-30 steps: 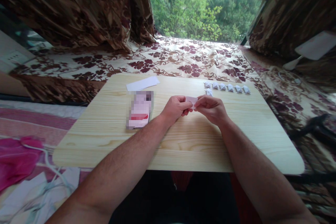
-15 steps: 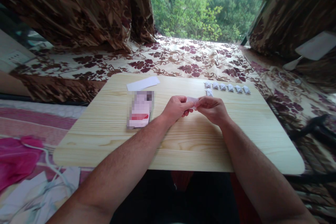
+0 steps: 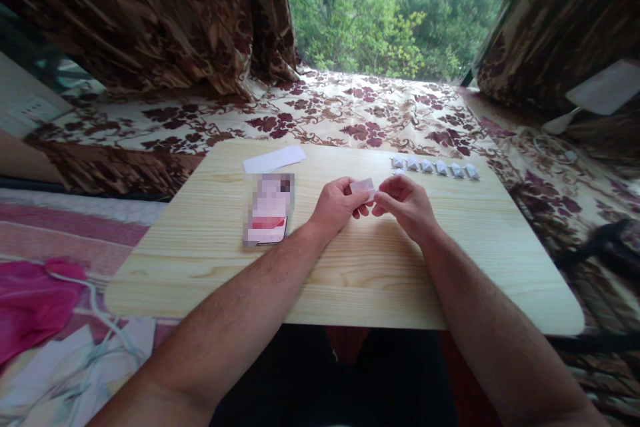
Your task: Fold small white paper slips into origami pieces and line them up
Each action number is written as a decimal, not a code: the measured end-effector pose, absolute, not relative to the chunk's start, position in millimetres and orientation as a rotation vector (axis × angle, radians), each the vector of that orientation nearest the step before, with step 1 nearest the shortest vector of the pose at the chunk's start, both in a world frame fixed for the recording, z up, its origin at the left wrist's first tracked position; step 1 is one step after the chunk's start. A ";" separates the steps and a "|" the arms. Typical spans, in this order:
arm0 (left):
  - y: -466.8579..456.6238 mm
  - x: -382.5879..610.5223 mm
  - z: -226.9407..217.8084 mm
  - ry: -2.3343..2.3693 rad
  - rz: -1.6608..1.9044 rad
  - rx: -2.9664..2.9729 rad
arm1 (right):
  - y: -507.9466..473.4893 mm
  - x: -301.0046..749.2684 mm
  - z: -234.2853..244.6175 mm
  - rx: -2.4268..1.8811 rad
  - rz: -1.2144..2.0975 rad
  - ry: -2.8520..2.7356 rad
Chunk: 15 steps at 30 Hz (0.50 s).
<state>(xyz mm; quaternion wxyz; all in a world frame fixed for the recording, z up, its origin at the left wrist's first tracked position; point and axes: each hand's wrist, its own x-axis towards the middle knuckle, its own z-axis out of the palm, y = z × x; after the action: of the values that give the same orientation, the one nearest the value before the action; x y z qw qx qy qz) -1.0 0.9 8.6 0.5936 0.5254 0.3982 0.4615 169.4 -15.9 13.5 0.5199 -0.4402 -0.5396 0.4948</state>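
Observation:
Both hands meet over the middle of a light wooden table [image 3: 350, 280]. My left hand [image 3: 336, 205] and my right hand [image 3: 406, 203] each pinch an end of a small pale paper piece [image 3: 363, 185], fingers closed round it. A row of several small folded white paper shapes [image 3: 434, 167] lies on the table just beyond my right hand. One more folded shape is mostly hidden behind my right hand.
A phone [image 3: 269, 208] lies flat left of my hands, with a strip of white paper [image 3: 274, 159] behind it. Floral cloth [image 3: 350, 110] covers the ledge under the window, with curtains at both sides. Pink fabric [image 3: 35, 300] and white cables lie at the lower left.
The paper piece has turned up between my fingers and shows more of its face. My hands have shifted slightly; the rest has not moved.

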 end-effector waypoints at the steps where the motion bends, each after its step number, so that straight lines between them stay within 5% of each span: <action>1: 0.8 -0.7 8.5 0.926 1.086 1.236 | -15.6 169.3 13.0 -1.073 1.199 -1.299; 15: 0.6 0.2 4.7 1.036 1.152 1.488 | -14.8 169.2 13.3 -1.181 1.030 -1.437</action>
<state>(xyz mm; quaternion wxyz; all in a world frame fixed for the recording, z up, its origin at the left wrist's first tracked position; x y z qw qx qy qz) 0.2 0.6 4.7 0.4765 0.6092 0.4239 0.4714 169.2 -14.8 13.3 0.4860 -0.4855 -0.5907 0.4233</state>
